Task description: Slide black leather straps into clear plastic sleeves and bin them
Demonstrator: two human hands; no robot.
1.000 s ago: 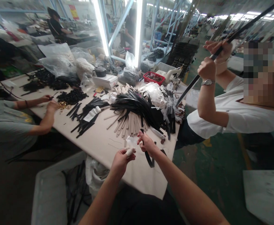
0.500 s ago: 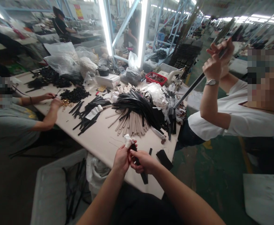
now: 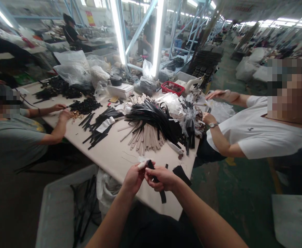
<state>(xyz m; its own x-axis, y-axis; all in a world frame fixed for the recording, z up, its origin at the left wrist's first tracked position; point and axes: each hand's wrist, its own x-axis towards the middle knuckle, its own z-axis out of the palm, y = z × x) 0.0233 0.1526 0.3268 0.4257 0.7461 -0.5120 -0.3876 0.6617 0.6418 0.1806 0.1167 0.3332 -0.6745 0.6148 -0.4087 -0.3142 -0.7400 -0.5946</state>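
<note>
The right hand [image 3: 163,178] is gripping a black strip [image 3: 163,197] between thumb and fingers, with the lower end hanging free below the palm. The left hand [image 3: 132,179] is closing its fingertips on the upper end, its thumb carrying a white wrap [image 3: 141,165]. This two-point hold is probably steadying a flexible part that one hand would let sag. The strip is sitting above the near corner of the worktop [image 3: 109,156], close to the body, presumably for a clear view of it.

Just to the right of the hands, a black panel [image 3: 182,175] is lying at the right edge, within easy reach. Beyond the hands, a heap of black straps [image 3: 151,115] is resting over fanned-out beige strips [image 3: 143,139]; I am reading their roughly aligned ends as an aid to single pick-up. Farther back, a red basket [image 3: 172,88] is containing small parts too indistinct to identify, its walls likely preventing scatter.

At the left edge, a seated co-worker [image 3: 13,137] is keeping both hands beside gold-coloured pieces [image 3: 76,116]. At the right edge, a co-worker in a white top [image 3: 259,129] is standing with arms extended toward the worktop.
</note>
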